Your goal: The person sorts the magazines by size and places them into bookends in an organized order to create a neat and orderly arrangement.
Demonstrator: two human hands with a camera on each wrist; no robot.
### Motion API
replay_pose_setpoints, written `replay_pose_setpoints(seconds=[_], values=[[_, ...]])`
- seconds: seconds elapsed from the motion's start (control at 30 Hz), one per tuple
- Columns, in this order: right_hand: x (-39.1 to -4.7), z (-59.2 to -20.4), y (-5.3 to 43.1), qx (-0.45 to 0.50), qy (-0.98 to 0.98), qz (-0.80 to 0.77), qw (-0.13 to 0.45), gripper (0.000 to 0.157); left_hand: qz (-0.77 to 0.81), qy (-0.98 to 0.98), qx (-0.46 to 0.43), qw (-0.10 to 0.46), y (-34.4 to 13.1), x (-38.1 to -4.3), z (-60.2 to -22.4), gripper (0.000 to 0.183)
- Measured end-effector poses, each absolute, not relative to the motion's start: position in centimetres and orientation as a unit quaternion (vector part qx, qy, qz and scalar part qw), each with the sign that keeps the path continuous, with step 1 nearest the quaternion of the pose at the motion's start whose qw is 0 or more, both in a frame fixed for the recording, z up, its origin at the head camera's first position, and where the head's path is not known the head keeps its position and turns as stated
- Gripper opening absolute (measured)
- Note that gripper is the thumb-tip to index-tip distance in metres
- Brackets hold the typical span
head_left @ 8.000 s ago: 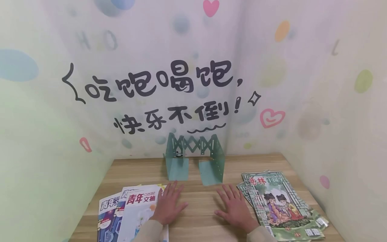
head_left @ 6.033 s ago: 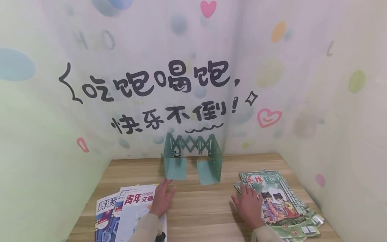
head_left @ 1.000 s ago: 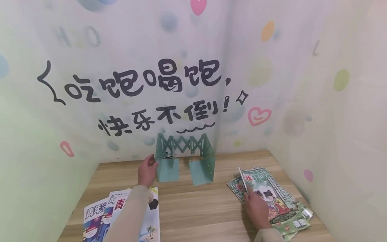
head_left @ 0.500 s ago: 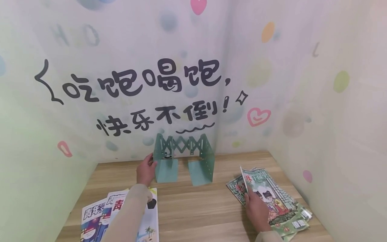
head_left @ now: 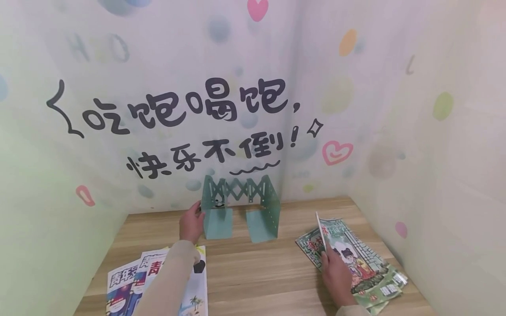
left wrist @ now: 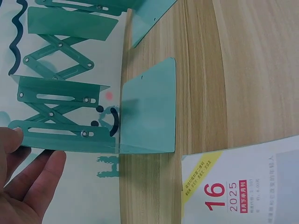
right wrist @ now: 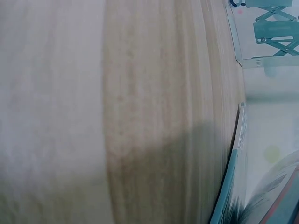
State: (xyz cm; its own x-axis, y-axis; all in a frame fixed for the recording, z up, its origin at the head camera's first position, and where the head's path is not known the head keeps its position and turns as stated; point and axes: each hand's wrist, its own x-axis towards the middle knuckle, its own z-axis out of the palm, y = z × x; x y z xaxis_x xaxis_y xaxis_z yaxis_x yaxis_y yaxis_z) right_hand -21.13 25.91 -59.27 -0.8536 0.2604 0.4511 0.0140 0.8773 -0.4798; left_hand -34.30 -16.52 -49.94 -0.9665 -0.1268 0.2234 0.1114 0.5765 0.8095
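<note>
A green expandable bookend [head_left: 220, 224] stands at the back of the table, its crisscross metal bars joining two upright side panels. My left hand [head_left: 191, 224] is at its left panel; in the left wrist view, thumb and fingers [left wrist: 52, 170] pinch that panel's edge. At the right, my right hand [head_left: 337, 277] grips the top magazine [head_left: 343, 235], with its left edge raised off the pile. Another green magazine [head_left: 309, 245] lies beneath. The right wrist view catches the raised magazine's edge [right wrist: 232, 170] but no part of the hand.
At the front left lie several magazines, a white-covered one [head_left: 199, 287] on top and a blue one [head_left: 120, 298] beside it, partly behind my left sleeve [head_left: 166, 281]. A printed wall covering [head_left: 300, 184] borders the wooden table [head_left: 245, 272] behind and at both sides.
Earlier both hands lay open near the table's middle. The left has moved back to the bookend and taken its left panel. The right has gripped the top magazine, raising its left edge.
</note>
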Motion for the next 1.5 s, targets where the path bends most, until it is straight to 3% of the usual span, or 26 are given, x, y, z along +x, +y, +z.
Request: replay_pose_setpoints(seconds=[0.47,0.77,1.13,1.5], values=[[-20.5,-58.1,25.3,-0.051,-0.897,0.252,0.360,0.039,-0.436,-0.886,-0.002,0.160,-16.4,-34.0,-50.1,0.043],[-20.2,-57.8,24.9,-0.058,-0.880,0.289,0.372,0.038,-0.432,-0.890,0.004,0.148,-16.2,-33.8,-50.1,0.043],[-19.9,-57.3,23.9,-0.026,-0.847,0.304,0.435,0.041,-0.412,-0.899,0.009,0.150,-16.1,-33.6,-50.0,0.044],[-19.5,-56.3,22.8,-0.028,-0.839,0.318,0.440,0.041,-0.398,-0.905,0.003,0.152,-16.0,-33.4,-50.0,0.044]])
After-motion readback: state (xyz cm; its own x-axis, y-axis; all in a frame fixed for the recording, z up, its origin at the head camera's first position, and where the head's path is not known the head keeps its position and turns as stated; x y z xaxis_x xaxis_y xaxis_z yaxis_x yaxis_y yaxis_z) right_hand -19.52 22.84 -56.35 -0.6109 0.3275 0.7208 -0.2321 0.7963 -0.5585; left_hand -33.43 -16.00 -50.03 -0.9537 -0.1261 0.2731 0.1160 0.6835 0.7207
